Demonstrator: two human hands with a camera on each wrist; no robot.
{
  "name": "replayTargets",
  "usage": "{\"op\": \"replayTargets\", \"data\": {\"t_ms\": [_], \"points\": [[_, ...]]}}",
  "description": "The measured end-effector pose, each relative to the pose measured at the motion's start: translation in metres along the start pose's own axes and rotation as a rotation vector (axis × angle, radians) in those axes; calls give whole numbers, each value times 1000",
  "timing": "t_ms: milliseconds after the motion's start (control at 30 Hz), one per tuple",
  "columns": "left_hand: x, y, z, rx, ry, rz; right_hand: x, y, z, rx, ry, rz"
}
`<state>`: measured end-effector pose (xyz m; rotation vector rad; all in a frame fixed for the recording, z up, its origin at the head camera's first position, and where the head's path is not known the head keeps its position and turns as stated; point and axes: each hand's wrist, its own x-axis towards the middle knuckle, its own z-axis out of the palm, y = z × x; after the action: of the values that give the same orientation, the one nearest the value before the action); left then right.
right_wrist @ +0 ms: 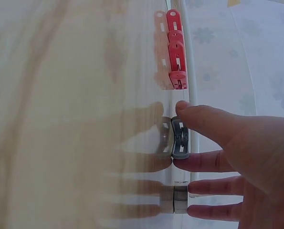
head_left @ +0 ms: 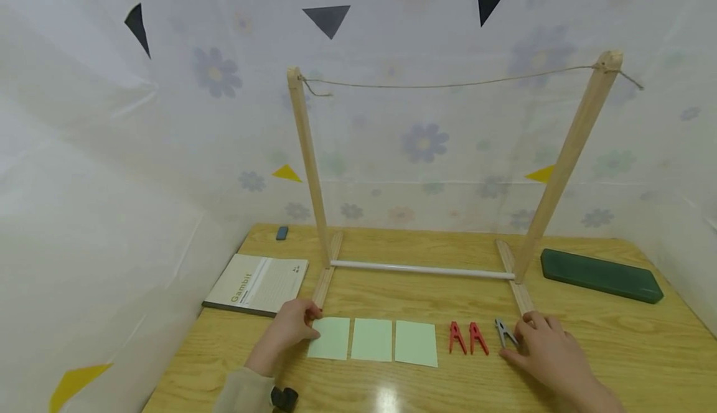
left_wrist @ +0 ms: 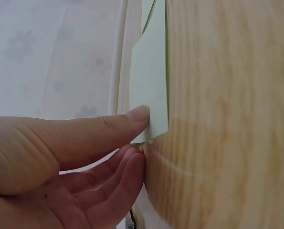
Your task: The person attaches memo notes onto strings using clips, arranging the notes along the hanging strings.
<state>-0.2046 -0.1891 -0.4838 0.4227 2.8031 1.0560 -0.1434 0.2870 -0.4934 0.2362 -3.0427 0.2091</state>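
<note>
**One word readable: "Gambit"**

The booklet (head_left: 257, 283) lying left of the wooden rack's left foot (head_left: 327, 276) carries the word "Gambit" in olive letters along its cover's near edge. Smaller print and marks near its far corner are too small to read.

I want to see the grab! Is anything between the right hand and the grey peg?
Nothing visible. The right hand already touches the grey peg on the table; the red pegs lie on its far side.
</note>
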Motion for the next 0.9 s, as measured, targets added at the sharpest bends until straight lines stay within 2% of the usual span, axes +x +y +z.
{"op": "replayTargets", "data": {"t_ms": [267,600,900], "points": [[0,-1,1,-6,-4,8,3,-1,-1,3,-35,17],[0,-1,1,-20,4,3,2,0,2,-14,14,1],[-1,-1,0,-29,8,30,2,4,2,19,2,17]]}}
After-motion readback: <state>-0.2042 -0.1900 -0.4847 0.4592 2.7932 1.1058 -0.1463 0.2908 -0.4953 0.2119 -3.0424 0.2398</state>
